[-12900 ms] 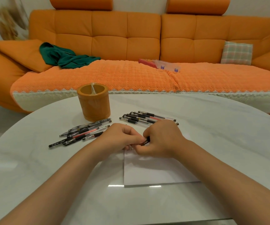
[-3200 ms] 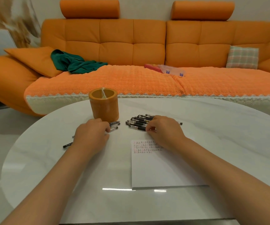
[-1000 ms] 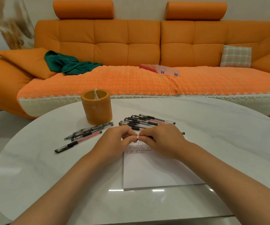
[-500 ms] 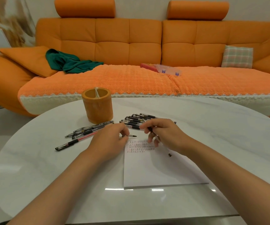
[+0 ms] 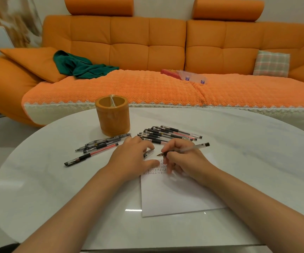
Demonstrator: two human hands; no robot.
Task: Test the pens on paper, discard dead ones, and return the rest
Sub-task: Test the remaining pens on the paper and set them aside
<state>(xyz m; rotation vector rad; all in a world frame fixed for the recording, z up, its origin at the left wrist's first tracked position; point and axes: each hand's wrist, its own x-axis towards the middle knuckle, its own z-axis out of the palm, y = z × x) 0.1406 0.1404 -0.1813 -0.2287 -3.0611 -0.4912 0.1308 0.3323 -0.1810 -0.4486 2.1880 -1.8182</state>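
A white sheet of paper [image 5: 175, 196] lies on the table, with rows of small test marks along its top edge. My right hand [image 5: 186, 159] grips an uncapped clear pen [image 5: 193, 148], its tip just above those marks. My left hand [image 5: 131, 157] rests on the paper's top left corner; its thumb presses the sheet and its fingers hold the pen cap [image 5: 148, 153]. One group of pens [image 5: 100, 145] lies to the left of my hands, another group [image 5: 167, 135] just behind them. The orange pen holder [image 5: 112, 115] stands upright behind the left group.
The white oval table [image 5: 248, 170] has its far edge close to an orange sofa [image 5: 147, 84]. On the sofa lie a green cloth [image 5: 81, 65], a clear plastic box [image 5: 191, 77] and a checked cushion [image 5: 271, 63].
One second ago both hands met at the pen above the paper. The cap came off into my left hand, and my right hand has turned the pen into a writing grip over the marks.
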